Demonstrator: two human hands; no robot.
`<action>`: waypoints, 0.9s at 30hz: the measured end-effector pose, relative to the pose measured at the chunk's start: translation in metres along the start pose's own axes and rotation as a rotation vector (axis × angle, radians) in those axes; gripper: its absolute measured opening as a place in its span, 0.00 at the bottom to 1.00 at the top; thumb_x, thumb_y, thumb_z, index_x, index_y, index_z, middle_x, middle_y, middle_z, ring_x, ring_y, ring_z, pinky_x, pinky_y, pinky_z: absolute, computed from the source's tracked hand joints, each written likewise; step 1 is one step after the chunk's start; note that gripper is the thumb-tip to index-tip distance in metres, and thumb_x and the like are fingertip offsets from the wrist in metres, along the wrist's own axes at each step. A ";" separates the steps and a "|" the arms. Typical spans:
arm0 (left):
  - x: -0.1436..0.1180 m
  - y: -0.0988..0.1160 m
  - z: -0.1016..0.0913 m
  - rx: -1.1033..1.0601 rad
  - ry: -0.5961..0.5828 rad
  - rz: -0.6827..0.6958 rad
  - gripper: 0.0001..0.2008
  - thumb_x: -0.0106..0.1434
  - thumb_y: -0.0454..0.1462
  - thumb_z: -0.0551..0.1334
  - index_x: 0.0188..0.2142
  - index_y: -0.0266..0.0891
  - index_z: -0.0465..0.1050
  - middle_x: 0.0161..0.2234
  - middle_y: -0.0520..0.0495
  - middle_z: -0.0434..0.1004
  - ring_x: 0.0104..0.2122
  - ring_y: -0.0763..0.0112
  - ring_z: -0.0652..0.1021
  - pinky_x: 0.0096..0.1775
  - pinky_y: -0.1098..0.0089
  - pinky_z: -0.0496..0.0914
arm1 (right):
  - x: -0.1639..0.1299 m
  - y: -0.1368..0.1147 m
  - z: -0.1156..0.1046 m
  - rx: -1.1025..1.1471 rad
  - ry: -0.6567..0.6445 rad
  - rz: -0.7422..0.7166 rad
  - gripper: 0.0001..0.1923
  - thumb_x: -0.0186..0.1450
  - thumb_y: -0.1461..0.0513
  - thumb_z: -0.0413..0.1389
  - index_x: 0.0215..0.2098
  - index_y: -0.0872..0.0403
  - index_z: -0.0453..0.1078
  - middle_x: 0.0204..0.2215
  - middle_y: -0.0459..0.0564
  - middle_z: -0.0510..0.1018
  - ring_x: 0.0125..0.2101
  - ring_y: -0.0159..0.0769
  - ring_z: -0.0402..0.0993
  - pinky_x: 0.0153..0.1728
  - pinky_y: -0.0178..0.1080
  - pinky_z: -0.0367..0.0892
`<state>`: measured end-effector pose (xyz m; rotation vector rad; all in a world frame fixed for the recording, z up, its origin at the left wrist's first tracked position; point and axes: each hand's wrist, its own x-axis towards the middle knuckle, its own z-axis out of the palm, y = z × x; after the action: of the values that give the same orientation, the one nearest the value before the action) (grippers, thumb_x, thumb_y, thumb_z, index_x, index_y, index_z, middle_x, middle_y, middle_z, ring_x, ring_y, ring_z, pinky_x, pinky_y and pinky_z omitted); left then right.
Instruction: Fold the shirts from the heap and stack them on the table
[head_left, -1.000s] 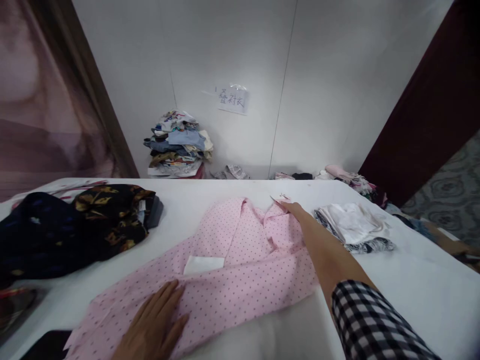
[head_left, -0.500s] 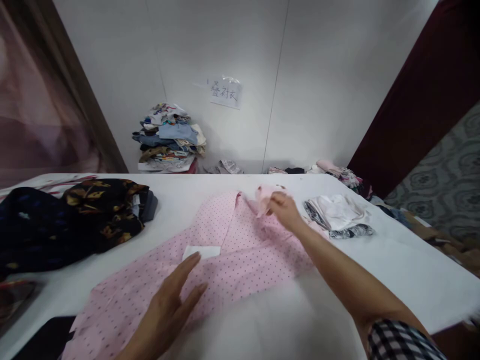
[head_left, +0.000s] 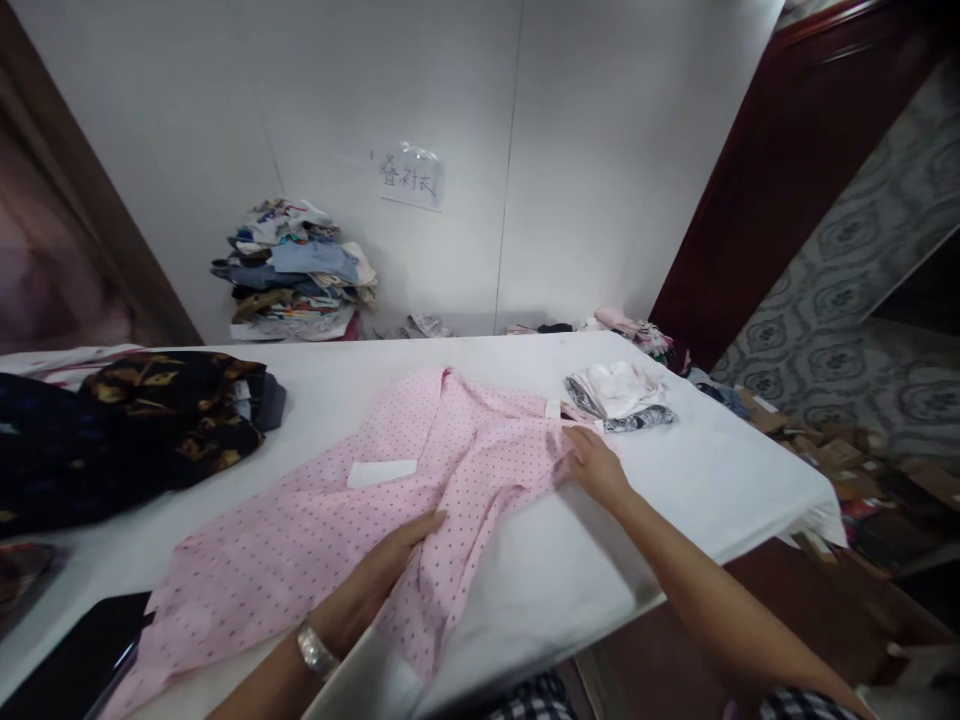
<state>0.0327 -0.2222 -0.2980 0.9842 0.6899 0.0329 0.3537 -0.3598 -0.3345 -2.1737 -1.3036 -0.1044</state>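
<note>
A pink polka-dot shirt (head_left: 337, 520) with a white pocket patch lies spread across the white table (head_left: 712, 470). My left hand (head_left: 382, 575) rests on its lower front, fingers pinching a fold near the middle; a watch shows at the wrist. My right hand (head_left: 596, 468) grips the shirt's right edge, close to the collar side, beside a small folded white and patterned garment (head_left: 619, 395).
A dark floral garment pile (head_left: 127, 420) sits at the table's left. A dark flat object (head_left: 67, 665) lies at the near left corner. A stack of clothes (head_left: 296, 270) leans against the back wall under a paper sign (head_left: 409, 178). Cardboard and clutter cover the floor at right.
My right hand came back from the collar at the far side to the shirt's right edge, pulling fabric along. My left hand slid forward and took a fold. The view swung left.
</note>
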 end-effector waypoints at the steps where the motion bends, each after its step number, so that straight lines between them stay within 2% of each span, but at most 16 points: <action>1: -0.001 0.000 -0.001 -0.052 -0.055 -0.060 0.20 0.62 0.50 0.61 0.43 0.37 0.77 0.42 0.40 0.83 0.53 0.52 0.77 0.57 0.55 0.69 | 0.004 0.009 -0.002 0.008 -0.015 0.108 0.28 0.61 0.66 0.53 0.60 0.52 0.67 0.58 0.58 0.70 0.57 0.49 0.66 0.51 0.48 0.67; 2: -0.002 0.001 -0.002 -0.100 -0.093 -0.111 0.20 0.62 0.49 0.62 0.43 0.35 0.77 0.41 0.39 0.84 0.52 0.52 0.77 0.57 0.56 0.69 | 0.008 0.015 -0.002 0.081 -0.032 0.224 0.31 0.59 0.66 0.55 0.61 0.51 0.66 0.57 0.58 0.71 0.55 0.49 0.68 0.49 0.46 0.68; 4: -0.001 0.004 -0.004 -0.151 -0.115 -0.174 0.20 0.60 0.48 0.64 0.43 0.33 0.76 0.40 0.37 0.84 0.50 0.51 0.79 0.56 0.57 0.69 | 0.017 0.024 0.001 0.330 -0.057 0.467 0.35 0.57 0.66 0.58 0.63 0.49 0.63 0.47 0.55 0.77 0.47 0.44 0.73 0.43 0.41 0.70; 6: -0.001 0.012 -0.004 -0.133 -0.065 -0.176 0.21 0.58 0.46 0.67 0.44 0.32 0.75 0.39 0.36 0.83 0.48 0.50 0.80 0.54 0.57 0.71 | 0.027 0.029 0.005 0.592 -0.077 0.675 0.36 0.59 0.63 0.58 0.65 0.49 0.59 0.34 0.50 0.78 0.34 0.39 0.76 0.33 0.38 0.70; 8: -0.001 0.026 -0.003 -0.109 -0.015 -0.160 0.21 0.55 0.44 0.69 0.44 0.33 0.75 0.39 0.36 0.83 0.45 0.50 0.81 0.52 0.56 0.73 | 0.036 0.030 0.010 0.753 -0.084 0.779 0.33 0.62 0.59 0.55 0.65 0.49 0.58 0.26 0.46 0.75 0.24 0.35 0.73 0.26 0.36 0.68; 11: -0.006 0.052 -0.009 -0.062 0.014 -0.126 0.21 0.50 0.44 0.71 0.41 0.35 0.77 0.36 0.39 0.84 0.40 0.52 0.82 0.47 0.57 0.75 | 0.044 0.030 0.015 0.878 -0.039 0.821 0.31 0.61 0.58 0.57 0.62 0.49 0.61 0.22 0.42 0.72 0.19 0.30 0.67 0.21 0.33 0.66; 14: -0.016 0.068 -0.031 0.110 -0.006 -0.061 0.17 0.47 0.43 0.73 0.35 0.37 0.78 0.32 0.43 0.83 0.35 0.58 0.82 0.42 0.62 0.76 | 0.043 0.029 0.017 0.978 0.042 0.821 0.31 0.59 0.62 0.58 0.61 0.49 0.63 0.19 0.39 0.68 0.17 0.28 0.64 0.19 0.30 0.64; 16: -0.026 0.067 -0.053 0.261 -0.046 -0.039 0.13 0.47 0.43 0.73 0.31 0.39 0.79 0.31 0.45 0.83 0.33 0.62 0.81 0.40 0.65 0.75 | 0.038 0.031 0.017 1.068 0.112 0.817 0.30 0.57 0.64 0.59 0.59 0.51 0.66 0.19 0.40 0.69 0.19 0.29 0.66 0.20 0.31 0.66; 19: -0.043 0.055 -0.085 0.440 -0.112 -0.023 0.09 0.49 0.42 0.71 0.26 0.40 0.78 0.27 0.49 0.80 0.31 0.65 0.78 0.39 0.66 0.73 | 0.031 0.037 0.020 1.190 0.217 0.834 0.29 0.54 0.67 0.60 0.55 0.55 0.69 0.24 0.44 0.75 0.22 0.31 0.70 0.24 0.34 0.70; 22: -0.057 0.049 -0.106 0.448 -0.135 -0.015 0.08 0.48 0.40 0.70 0.24 0.40 0.75 0.23 0.52 0.76 0.28 0.68 0.77 0.42 0.64 0.73 | 0.027 0.046 0.025 1.248 0.301 0.847 0.27 0.52 0.67 0.62 0.51 0.56 0.72 0.27 0.46 0.79 0.24 0.32 0.73 0.27 0.36 0.72; 24: -0.064 0.052 -0.111 0.366 -0.060 0.048 0.10 0.49 0.41 0.70 0.24 0.40 0.73 0.23 0.52 0.74 0.29 0.68 0.77 0.45 0.62 0.72 | 0.026 0.051 0.028 1.259 0.306 0.811 0.26 0.51 0.67 0.63 0.50 0.56 0.73 0.29 0.47 0.80 0.25 0.33 0.74 0.28 0.37 0.73; 27: -0.069 0.053 -0.107 0.360 0.161 0.210 0.14 0.55 0.48 0.66 0.26 0.39 0.72 0.27 0.49 0.75 0.34 0.66 0.77 0.47 0.59 0.72 | 0.023 0.058 0.030 1.251 0.234 0.767 0.27 0.51 0.67 0.63 0.50 0.54 0.73 0.31 0.48 0.80 0.27 0.35 0.75 0.28 0.37 0.74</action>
<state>-0.0662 -0.1337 -0.2590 1.4099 0.7515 0.1785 0.4067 -0.3457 -0.3765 -1.3100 -0.1446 0.5840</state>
